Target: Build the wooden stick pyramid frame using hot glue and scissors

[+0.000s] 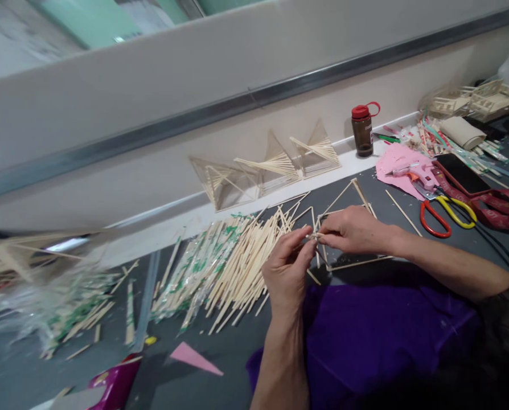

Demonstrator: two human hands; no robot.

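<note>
My left hand (289,259) and my right hand (354,230) meet at the fingertips, both closed in a pinch. Between them is a small pale bit of thin wooden stick (313,236), mostly covered by the fingers. Just behind and under my right hand stands an open frame of thin sticks (359,263), with a raised peak at its far side. Left of my left hand lies a large pile of loose wooden sticks (246,267).
Three twisted stick models (275,162) lean along the wall. Plastic-wrapped chopsticks (195,262) lie left of the pile. To the right are a pink glue gun (421,173), scissors (436,222), a phone (462,173) and a bottle (362,134). A pink paper triangle (195,359) lies in front.
</note>
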